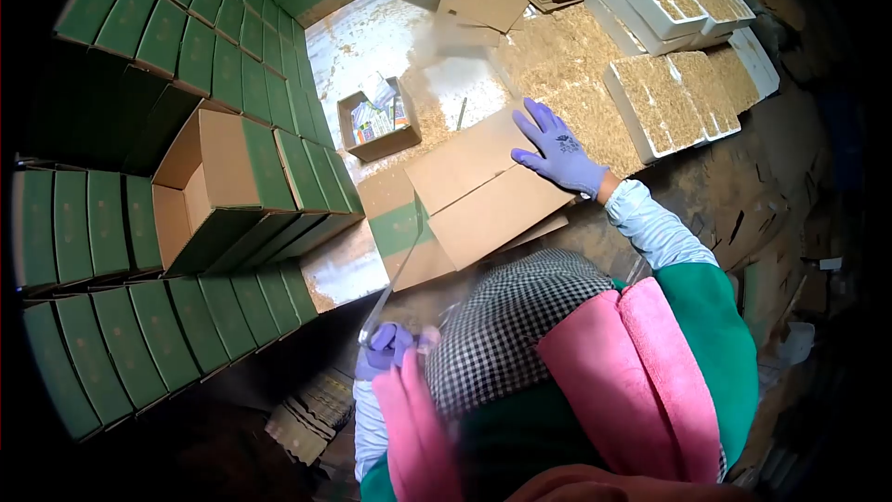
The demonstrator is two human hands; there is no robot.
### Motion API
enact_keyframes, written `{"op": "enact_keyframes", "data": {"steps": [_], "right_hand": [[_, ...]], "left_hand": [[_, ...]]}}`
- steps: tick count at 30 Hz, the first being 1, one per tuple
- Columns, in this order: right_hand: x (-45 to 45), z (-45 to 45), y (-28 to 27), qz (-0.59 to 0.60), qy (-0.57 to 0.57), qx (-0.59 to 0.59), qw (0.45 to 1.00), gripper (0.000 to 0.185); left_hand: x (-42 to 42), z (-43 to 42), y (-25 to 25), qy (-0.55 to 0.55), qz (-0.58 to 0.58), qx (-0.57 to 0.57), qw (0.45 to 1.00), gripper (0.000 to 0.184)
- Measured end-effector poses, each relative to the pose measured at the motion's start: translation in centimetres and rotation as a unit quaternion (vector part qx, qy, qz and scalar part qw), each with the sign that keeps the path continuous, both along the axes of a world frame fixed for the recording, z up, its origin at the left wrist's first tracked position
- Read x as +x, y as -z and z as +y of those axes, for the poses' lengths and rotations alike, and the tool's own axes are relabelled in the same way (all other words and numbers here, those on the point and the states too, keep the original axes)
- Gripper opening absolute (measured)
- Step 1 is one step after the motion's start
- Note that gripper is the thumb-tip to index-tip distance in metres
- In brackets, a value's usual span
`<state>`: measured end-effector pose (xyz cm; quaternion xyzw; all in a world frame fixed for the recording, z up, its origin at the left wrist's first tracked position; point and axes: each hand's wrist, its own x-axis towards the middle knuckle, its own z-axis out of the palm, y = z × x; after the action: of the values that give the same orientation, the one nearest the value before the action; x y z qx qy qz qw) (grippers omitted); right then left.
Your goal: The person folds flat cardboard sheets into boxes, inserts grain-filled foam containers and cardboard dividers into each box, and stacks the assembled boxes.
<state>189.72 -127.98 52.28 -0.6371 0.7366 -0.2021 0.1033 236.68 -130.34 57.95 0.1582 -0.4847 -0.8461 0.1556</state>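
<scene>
A brown cardboard carton [492,209] lies on the work table with its two plain flaps folded down, meeting along a middle seam. My right hand [565,156], in a lilac glove, rests flat on its upper right part with fingers spread. A thin shiny strip of what looks like packing tape [398,271] runs from the carton's left end down to my left hand [388,346]. That hand, also in a lilac glove, is closed on the strip's lower end. Cardboard with a green band [400,230] shows at the carton's left.
Green cartons [139,307] stand stacked at the left, one open [200,181]. A small open box [381,135] holding printed packets sits on the table. White trays of tan, grain-like material [674,102] stand at the right. Flat cardboard sheets [478,5] lie at the back.
</scene>
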Motion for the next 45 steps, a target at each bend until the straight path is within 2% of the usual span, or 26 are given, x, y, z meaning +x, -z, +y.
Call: {"op": "enact_keyframes", "data": {"steps": [2,5,7,8,9,11,13,14,15,18,19,21,22,25,27,29,30,31,33,34,37,38,39,41,43,45], "right_hand": [[0.0,-0.5,-0.6,-0.040,-0.004,0.001,0.999,0.074],[-0.1,-0.9,0.0,-0.093,-0.004,-0.021,0.995,0.076],[0.0,-1.0,0.0,-0.117,0.002,-0.021,0.993,0.077],[0.1,-0.9,-0.1,-0.128,0.005,-0.021,0.992,0.077],[0.3,-1.1,-0.4,-0.126,0.012,-0.023,0.992,0.074],[1.4,-1.5,-1.1,-0.155,0.010,-0.033,0.987,0.071],[3.2,-0.5,-2.3,-0.268,0.032,-0.066,0.961,0.068],[4.1,0.0,-3.3,-0.357,0.034,-0.094,0.929,0.067],[5.2,0.2,-3.0,-0.609,0.071,-0.164,0.773,0.067],[6.4,2.0,4.9,-0.386,0.164,-0.089,0.904,0.061],[8.6,2.6,6.5,-0.531,0.127,0.012,0.838,0.066],[11.9,1.7,-0.3,-0.544,0.056,0.032,0.837,0.068],[13.4,0.7,-4.2,-0.557,0.066,-0.123,0.818,0.062],[11.7,0.3,-13.2,-0.386,-0.072,0.036,0.919,0.042],[13.5,-0.9,-11.3,-0.295,-0.129,0.108,0.941,0.035],[18.0,-2.4,-4.0,-0.268,-0.165,0.087,0.945,0.036],[20.3,-2.6,-1.7,-0.251,-0.195,0.063,0.946,0.037],[20.8,-2.1,-2.5,-0.282,-0.215,0.113,0.928,0.040],[19.9,-2.7,-1.5,-0.296,-0.253,0.149,0.909,0.044],[15.4,-1.4,-4.9,-0.360,-0.202,0.137,0.901,0.042],[1.3,5.3,-2.4,-0.393,0.329,-0.198,0.836,0.039],[-5.8,8.7,0.5,-0.269,0.455,-0.306,0.792,0.043],[-12.5,12.6,2.6,-0.304,0.587,-0.352,0.662,0.049],[-22.3,18.8,12.6,-0.435,0.650,-0.306,0.543,0.065],[-23.0,18.0,11.9,-0.554,0.637,-0.293,0.449,0.071],[-22.5,13.6,12.0,-0.377,0.773,-0.308,0.406,0.075]], "left_hand": [[8.5,2.6,5.3,0.013,-0.222,0.027,0.975,0.047],[19.4,4.0,9.4,0.161,-0.637,-0.037,0.753,0.065],[13.5,0.0,5.9,0.039,-0.712,-0.246,0.656,0.072],[6.0,-2.3,1.5,0.051,-0.597,-0.600,0.530,0.060],[-1.2,-5.1,-1.0,-0.054,-0.470,-0.704,0.529,0.053],[-14.4,-5.7,-5.1,-0.182,-0.253,-0.655,0.688,0.053],[-20.0,-5.9,-0.9,-0.117,-0.239,-0.703,0.660,0.057],[-21.2,-6.2,1.8,-0.083,-0.267,-0.745,0.606,0.058],[-20.5,-6.6,1.3,-0.109,-0.269,-0.716,0.635,0.057],[-11.6,-9.4,3.3,-0.212,-0.232,-0.605,0.732,0.060],[-10.0,-8.6,3.4,-0.320,-0.149,-0.462,0.814,0.056],[-11.4,-8.3,2.2,-0.388,-0.105,-0.294,0.867,0.054],[-7.7,-10.6,9.6,-0.367,-0.136,-0.299,0.870,0.052],[-3.2,-13.2,21.6,-0.195,-0.222,-0.433,0.852,0.047],[-4.6,-11.5,18.7,-0.256,-0.173,-0.178,0.934,0.039],[-8.2,-10.0,8.8,-0.504,-0.155,0.175,0.832,0.034],[-8.9,-9.5,5.4,-0.458,-0.120,0.180,0.862,0.043],[-9.3,-8.7,5.3,-0.348,-0.269,-0.168,0.882,0.049],[-13.3,-8.0,6.4,-0.398,-0.317,-0.174,0.843,0.066],[-11.1,-10.8,10.8,-0.383,-0.326,-0.305,0.809,0.068],[-11.1,-13.4,11.7,-0.379,-0.237,-0.148,0.882,0.067],[-11.5,-13.3,12.0,-0.399,-0.239,-0.136,0.875,0.069],[-11.7,-13.7,13.0,-0.387,-0.295,-0.210,0.848,0.072],[-13.4,-13.2,13.2,-0.372,-0.338,-0.269,0.822,0.073],[-17.1,-11.8,10.9,-0.380,-0.308,-0.240,0.838,0.072],[-16.2,-13.4,12.9,-0.369,-0.323,-0.215,0.844,0.072]]}}
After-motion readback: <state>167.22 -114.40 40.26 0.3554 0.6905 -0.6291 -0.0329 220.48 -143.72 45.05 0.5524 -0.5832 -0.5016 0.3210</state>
